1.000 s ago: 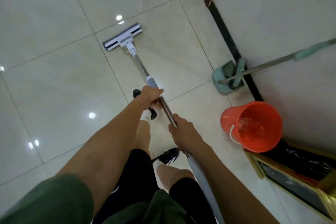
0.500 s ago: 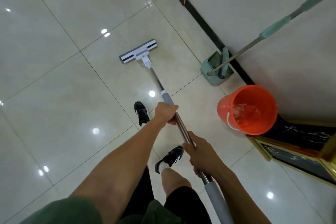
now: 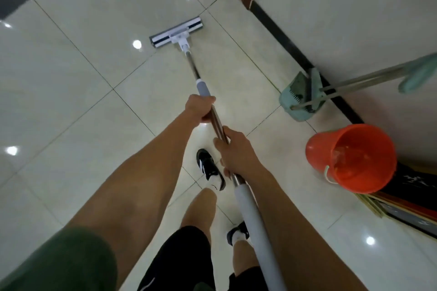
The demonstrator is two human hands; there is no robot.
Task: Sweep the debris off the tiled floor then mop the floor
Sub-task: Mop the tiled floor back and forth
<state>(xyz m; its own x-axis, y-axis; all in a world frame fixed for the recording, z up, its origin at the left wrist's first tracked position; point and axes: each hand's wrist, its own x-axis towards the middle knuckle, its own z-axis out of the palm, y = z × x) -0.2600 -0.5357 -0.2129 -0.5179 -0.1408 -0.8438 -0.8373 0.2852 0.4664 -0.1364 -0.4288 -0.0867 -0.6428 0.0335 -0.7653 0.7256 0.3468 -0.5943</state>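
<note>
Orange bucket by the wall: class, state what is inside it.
The orange bucket holds shallow water, with its orange bottom showing through. Nothing else shows; the near wall hides part of the bottom.

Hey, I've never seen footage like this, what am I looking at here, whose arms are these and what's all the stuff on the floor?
This is a single picture from a camera worn on a person's head, looking down at their own arms and legs. There is no machine here, only bare hands. The left hand and the right hand both grip the pole of a flat mop, whose head lies flat on the glossy tiled floor. Against the wall on the right sit a green dustpan with a broom resting in it, and an orange bucket; what is in it I cannot tell. The black shoes are the person's own.
</note>
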